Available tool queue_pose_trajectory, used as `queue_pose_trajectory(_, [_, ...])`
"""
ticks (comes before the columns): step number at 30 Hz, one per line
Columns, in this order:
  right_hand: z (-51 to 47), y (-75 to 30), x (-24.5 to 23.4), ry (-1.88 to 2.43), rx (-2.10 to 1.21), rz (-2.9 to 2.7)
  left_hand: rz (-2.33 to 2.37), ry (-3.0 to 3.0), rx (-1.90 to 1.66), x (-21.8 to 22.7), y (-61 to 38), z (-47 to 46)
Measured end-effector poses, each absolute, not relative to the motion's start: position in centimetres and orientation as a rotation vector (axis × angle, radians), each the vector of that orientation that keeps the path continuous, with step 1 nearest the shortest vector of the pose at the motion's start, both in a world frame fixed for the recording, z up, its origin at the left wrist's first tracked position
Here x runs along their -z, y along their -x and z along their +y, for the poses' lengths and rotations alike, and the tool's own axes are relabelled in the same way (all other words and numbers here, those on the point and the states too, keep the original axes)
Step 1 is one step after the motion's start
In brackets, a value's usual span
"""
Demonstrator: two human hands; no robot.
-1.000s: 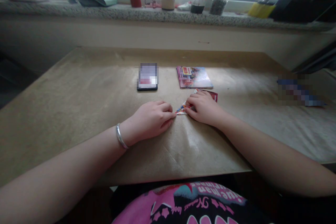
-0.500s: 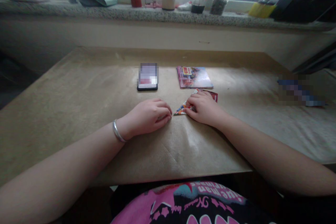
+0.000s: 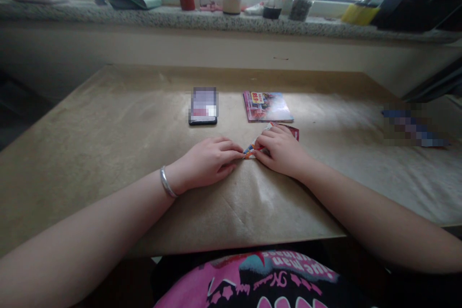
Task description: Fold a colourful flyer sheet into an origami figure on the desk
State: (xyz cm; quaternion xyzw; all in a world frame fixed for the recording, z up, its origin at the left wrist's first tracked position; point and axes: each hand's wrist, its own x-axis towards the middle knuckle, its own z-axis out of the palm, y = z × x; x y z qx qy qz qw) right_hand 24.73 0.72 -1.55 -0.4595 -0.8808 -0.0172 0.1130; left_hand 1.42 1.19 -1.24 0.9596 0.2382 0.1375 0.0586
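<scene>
A broad tan table (image 3: 122,120) spans the view. The right hand (image 3: 283,151), fingers half curled, covers most of a folded printed paper (image 3: 249,150); the left hand (image 3: 211,161), loosely bent, touches its pointed left corner. Whether either pinches it, I cannot tell. Beyond lie a glossy booklet (image 3: 271,107) and a smartphone (image 3: 203,107). A silver bangle (image 3: 167,182) circles the left wrist.

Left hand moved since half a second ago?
Yes. Judged against the phone, the left hand has shifted rightward; its fingertips now reach the near-left tip of the folded paper.
</scene>
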Motion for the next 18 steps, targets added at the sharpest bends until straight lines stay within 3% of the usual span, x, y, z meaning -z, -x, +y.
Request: queue_pose_trajectory(18, [1.26,-24.85,1.95,1.359,0.029,-2.528,0.638,-2.997,-0.439,1.44,-1.83,1.00])
